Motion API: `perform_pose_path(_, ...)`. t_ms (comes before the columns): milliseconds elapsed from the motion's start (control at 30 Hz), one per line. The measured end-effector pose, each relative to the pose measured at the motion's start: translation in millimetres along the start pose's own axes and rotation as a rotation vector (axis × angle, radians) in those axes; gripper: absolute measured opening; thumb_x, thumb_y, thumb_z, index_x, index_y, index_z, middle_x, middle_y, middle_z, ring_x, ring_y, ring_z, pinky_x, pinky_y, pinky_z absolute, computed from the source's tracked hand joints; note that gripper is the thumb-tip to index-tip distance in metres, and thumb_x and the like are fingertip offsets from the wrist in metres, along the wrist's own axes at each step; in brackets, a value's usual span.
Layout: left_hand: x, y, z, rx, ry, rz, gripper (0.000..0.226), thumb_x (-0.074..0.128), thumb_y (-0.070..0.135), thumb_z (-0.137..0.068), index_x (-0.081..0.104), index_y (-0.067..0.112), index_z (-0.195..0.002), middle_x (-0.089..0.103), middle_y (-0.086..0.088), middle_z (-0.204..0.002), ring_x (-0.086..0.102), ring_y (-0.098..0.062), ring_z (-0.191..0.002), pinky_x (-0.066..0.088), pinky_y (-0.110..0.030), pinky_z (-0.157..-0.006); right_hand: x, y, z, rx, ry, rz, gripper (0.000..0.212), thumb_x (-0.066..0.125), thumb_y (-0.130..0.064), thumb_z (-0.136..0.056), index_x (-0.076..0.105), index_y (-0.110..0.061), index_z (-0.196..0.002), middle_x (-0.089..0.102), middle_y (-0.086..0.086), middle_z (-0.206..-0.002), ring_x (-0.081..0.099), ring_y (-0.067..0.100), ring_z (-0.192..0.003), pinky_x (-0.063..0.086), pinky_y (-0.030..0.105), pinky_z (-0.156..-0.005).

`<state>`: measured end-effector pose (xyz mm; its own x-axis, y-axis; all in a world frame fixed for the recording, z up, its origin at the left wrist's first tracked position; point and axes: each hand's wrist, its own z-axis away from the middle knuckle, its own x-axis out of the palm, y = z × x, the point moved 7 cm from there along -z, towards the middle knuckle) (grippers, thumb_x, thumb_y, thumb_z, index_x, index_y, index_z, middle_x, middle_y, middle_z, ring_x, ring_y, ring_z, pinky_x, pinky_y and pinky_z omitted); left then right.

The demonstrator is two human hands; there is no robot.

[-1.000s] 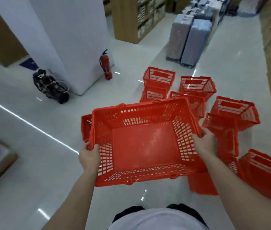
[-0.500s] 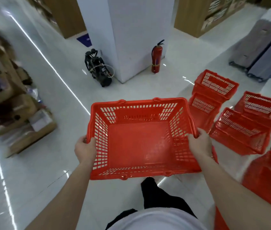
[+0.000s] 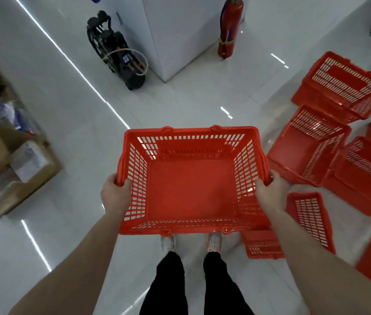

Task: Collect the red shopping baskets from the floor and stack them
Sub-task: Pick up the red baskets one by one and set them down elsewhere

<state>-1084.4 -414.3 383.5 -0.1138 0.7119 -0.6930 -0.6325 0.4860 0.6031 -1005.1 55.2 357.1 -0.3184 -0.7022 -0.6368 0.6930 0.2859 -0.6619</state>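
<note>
The floor (image 3: 202,98) is seen littered with loose baskets (image 3: 309,146) to the right of the held basket (image 3: 191,183), nearer the right hand (image 3: 268,192). The held basket is carried level above the feet, long axis across the body. Each short rim is clasped by a closed grip, left hand (image 3: 115,193) included.

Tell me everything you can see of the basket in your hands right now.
The held basket is red, looks like moulded plastic, rectangular, with a solid floor and slotted walls that flare up to a thick rim. Small hinge lugs sit on the near and far rims; no handles show. It is empty, mouth up, roughly level, carried above the floor in front of the legs. The left hand grips its left rim and the right hand its right rim. Nothing else visibly touches it.
</note>
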Motion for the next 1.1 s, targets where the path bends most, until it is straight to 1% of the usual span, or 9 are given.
perform_pose_path(167, 90, -22, -102, 0.047, -0.051, -0.04, 0.049, 0.063, 0.044, -0.088, 0.057, 0.021, -0.131, 0.07, 0.002, -0.108, 0.07, -0.018, -0.082, 0.058, -0.04, -0.075, 86, 33, -85, 0.007, 0.017, -0.015, 0.045, 0.062, -0.02, -0.082, 0.059, -0.017, -0.126, 0.069, 0.007, -0.116, 0.063, 0.028, -0.11, 0.047, 0.04, -0.097)
perform_pose_path(367, 191, -85, -181, 0.042, -0.218, -0.037, 0.046, 0.067, 0.032, -0.086, 0.058, 0.018, -0.129, 0.07, 0.002, -0.107, 0.068, -0.01, -0.081, 0.055, -0.032, -0.073, 179, 114, -144, 0.104, -0.064, -0.038, 0.043, 0.065, -0.029, -0.079, 0.059, -0.023, -0.122, 0.069, -0.004, -0.106, 0.066, 0.018, -0.099, 0.051, 0.039, -0.091)
perform_pose_path(467, 229, -116, -201, 0.047, -0.287, -0.047, 0.054, 0.069, 0.034, -0.085, 0.053, 0.021, -0.135, 0.068, 0.004, -0.114, 0.068, -0.012, -0.087, 0.054, -0.033, -0.076, 208, 154, -155, 0.127, -0.053, -0.079, 0.04, 0.066, -0.031, -0.074, 0.054, -0.034, -0.113, 0.066, -0.026, -0.09, 0.063, -0.008, -0.084, 0.047, 0.017, -0.076)
perform_pose_path(533, 250, -131, -211, 0.041, -0.347, -0.056, 0.06, 0.071, 0.034, -0.082, 0.05, 0.024, -0.137, 0.068, 0.004, -0.117, 0.068, -0.017, -0.096, 0.055, -0.04, -0.086, 222, 172, -163, 0.113, -0.066, -0.058, 0.042, 0.067, -0.028, -0.073, 0.051, -0.037, -0.111, 0.066, -0.03, -0.089, 0.061, -0.015, -0.08, 0.043, 0.009, -0.069)
perform_pose_path(633, 262, -146, -220, 0.026, -0.398, -0.133, 0.071, 0.07, 0.033, -0.083, 0.04, 0.022, -0.146, 0.062, 0.0, -0.131, 0.064, -0.021, -0.108, 0.049, -0.043, -0.097, 240, 189, -171, 0.123, -0.14, 0.046, 0.046, 0.068, -0.017, -0.078, 0.055, -0.021, -0.122, 0.069, -0.004, -0.108, 0.065, -0.002, -0.083, 0.049, 0.02, -0.071)
perform_pose_path(733, 257, -153, -218, 0.007, -0.426, -0.298, 0.076, 0.068, 0.037, -0.088, 0.034, 0.015, -0.152, 0.05, -0.007, -0.147, 0.053, -0.027, -0.127, 0.039, -0.04, -0.104, 244, 190, -165, 0.106, -0.23, 0.283, 0.069, 0.069, -0.02, -0.082, 0.044, -0.004, -0.144, 0.055, 0.021, -0.132, 0.06, 0.027, -0.116, 0.047, 0.037, -0.099)
perform_pose_path(800, 248, -148, -208, 0.034, -0.448, -0.382, 0.073, 0.067, 0.041, -0.089, 0.038, 0.014, -0.151, 0.049, -0.007, -0.148, 0.049, -0.028, -0.132, 0.036, -0.04, -0.105, 238, 183, -153, 0.086, -0.279, 0.387, 0.068, 0.069, -0.024, -0.081, 0.047, -0.005, -0.143, 0.052, 0.023, -0.134, 0.051, 0.036, -0.124, 0.039, 0.041, -0.105)
perform_pose_path(933, 234, -107, -166, 0.15, -0.52, -0.455, 0.064, 0.068, 0.038, -0.087, 0.048, 0.014, -0.143, 0.058, -0.007, -0.14, 0.057, -0.027, -0.121, 0.042, -0.04, -0.099, 207, 164, -125, 0.146, -0.307, 0.383, 0.065, 0.07, -0.03, -0.08, 0.052, -0.008, -0.139, 0.054, 0.021, -0.133, 0.056, 0.036, -0.119, 0.044, 0.044, -0.103)
perform_pose_path(1100, 252, -37, -87, 0.423, -0.66, -0.562, 0.065, 0.068, 0.039, -0.085, 0.049, 0.014, -0.142, 0.061, -0.007, -0.134, 0.059, -0.025, -0.118, 0.045, -0.037, -0.098, 138, 153, -90, 0.239, -0.191, 0.297, 0.059, 0.07, -0.034, -0.081, 0.057, -0.011, -0.135, 0.057, 0.019, -0.133, 0.054, 0.036, -0.123, 0.044, 0.042, -0.101)
